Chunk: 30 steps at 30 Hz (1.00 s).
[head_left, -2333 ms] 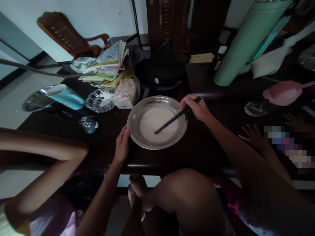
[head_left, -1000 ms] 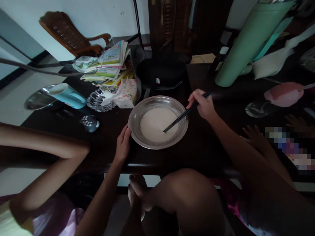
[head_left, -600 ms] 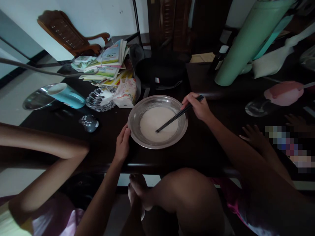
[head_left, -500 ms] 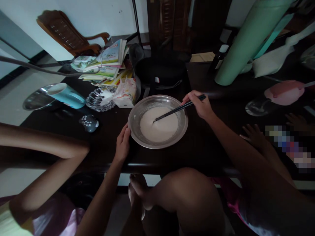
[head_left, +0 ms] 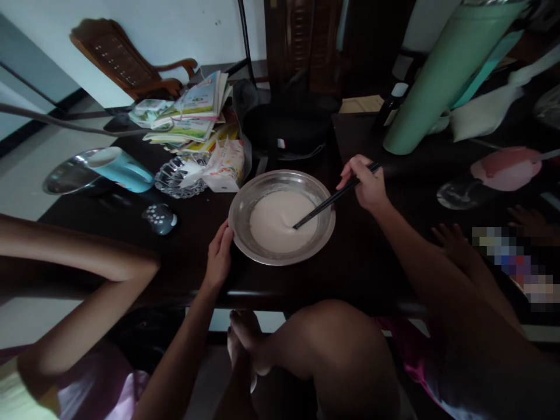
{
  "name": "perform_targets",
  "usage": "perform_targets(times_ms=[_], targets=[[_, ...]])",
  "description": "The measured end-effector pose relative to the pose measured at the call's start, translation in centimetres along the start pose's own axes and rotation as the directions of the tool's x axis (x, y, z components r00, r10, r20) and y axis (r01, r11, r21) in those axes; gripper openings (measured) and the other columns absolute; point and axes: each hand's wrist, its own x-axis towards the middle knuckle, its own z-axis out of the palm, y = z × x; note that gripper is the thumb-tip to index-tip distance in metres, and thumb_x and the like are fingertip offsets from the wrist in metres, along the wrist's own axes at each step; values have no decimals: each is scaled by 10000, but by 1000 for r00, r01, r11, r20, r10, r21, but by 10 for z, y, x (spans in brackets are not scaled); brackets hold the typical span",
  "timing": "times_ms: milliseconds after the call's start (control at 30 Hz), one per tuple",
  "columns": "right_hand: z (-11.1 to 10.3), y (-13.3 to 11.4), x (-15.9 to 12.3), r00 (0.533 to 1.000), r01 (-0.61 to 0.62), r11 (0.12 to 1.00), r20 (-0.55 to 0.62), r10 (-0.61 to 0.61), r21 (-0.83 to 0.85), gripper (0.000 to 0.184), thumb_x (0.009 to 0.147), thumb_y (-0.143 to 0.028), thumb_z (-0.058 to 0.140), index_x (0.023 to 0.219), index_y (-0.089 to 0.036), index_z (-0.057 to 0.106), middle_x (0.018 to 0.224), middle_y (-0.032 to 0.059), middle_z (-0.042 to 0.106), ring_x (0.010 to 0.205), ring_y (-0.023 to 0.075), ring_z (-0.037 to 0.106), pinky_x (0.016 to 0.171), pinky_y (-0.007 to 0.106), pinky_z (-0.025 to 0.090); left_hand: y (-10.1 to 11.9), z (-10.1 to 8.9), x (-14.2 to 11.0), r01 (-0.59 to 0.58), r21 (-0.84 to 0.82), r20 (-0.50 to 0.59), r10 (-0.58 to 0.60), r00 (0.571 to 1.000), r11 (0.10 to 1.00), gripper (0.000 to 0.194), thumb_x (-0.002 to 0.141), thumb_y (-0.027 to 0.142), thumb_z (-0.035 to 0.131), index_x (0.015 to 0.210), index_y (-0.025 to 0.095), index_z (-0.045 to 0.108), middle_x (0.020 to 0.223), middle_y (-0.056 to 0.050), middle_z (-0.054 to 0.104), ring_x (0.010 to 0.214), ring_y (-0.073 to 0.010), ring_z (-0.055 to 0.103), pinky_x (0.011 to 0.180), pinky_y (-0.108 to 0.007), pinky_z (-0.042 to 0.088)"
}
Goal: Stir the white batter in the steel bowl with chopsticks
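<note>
A wide metal bowl (head_left: 326, 236) stands on the dark table, with a pale, creamy batter (head_left: 275, 224) in its bottom. My left hand (head_left: 219, 252) grips the bowl's left rim, thumb on the near side and the other fingers partly hidden against the outer wall. Above and right of the bowl, my right hand (head_left: 366, 182) is closed around dark chopsticks (head_left: 324, 206). They slant down to the left, their tips dipping into the batter right of its middle, where a swirl shows on the surface.
Left of the bowl are a tissue pack (head_left: 225, 166), a glass dish (head_left: 175, 181), a light blue mug (head_left: 126, 169) and a dotted grey object (head_left: 160, 219). A tall green flask (head_left: 441, 87) stands at back right. Other people's arms rest on the table at both sides.
My right hand has moved right and slightly nearer, drawing the chopstick tips right and down through the batter. My left hand keeps its place on the rim.
</note>
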Motion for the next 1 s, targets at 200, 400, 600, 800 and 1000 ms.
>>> perform_targets(times_ms=[200,400,600,800,1000], targets=[[1,-3,-2,996,15,999,93,-11,-45,398,859,-582,602,739,-208,666,609,-21,680,606,106,669,532,217,475,1,0,0,-11,30,-16,11,1000,999,642,874,633,489,1262,144,641,1318,-97,646,1270,-271,545,1107,-367,369],[1,-4,-2,993,-35,999,111,36,-11,457,841,-636,580,688,-209,639,513,-33,629,475,98,604,450,220,422,1,0,0,-3,20,-9,3,1000,1000,638,869,639,495,1254,153,646,1329,-99,638,1280,-280,535,1115,-378,360],[2,-6,-2,998,-7,998,64,10,-58,428,843,-617,594,727,-209,652,604,-12,687,576,105,655,474,211,431,0,0,0,-11,5,1,11,1000,1000,649,873,644,493,1267,149,637,1334,-107,632,1284,-283,530,1119,-386,354],[4,-4,-3,982,-49,999,184,48,2,445,840,-621,596,703,-201,648,570,-15,666,521,104,635,476,219,451,-2,0,0,-12,-2,-3,12,1000,1000,640,881,629,496,1275,143,632,1339,-107,629,1289,-280,526,1124,-381,347],[0,-6,-1,1000,-8,999,11,9,-38,457,847,-628,580,683,-204,622,553,-22,647,519,101,632,469,214,444,-4,0,0,-8,-6,-3,8,1000,1000,642,877,628,503,1276,142,633,1347,-114,623,1291,-285,527,1125,-394,350]])
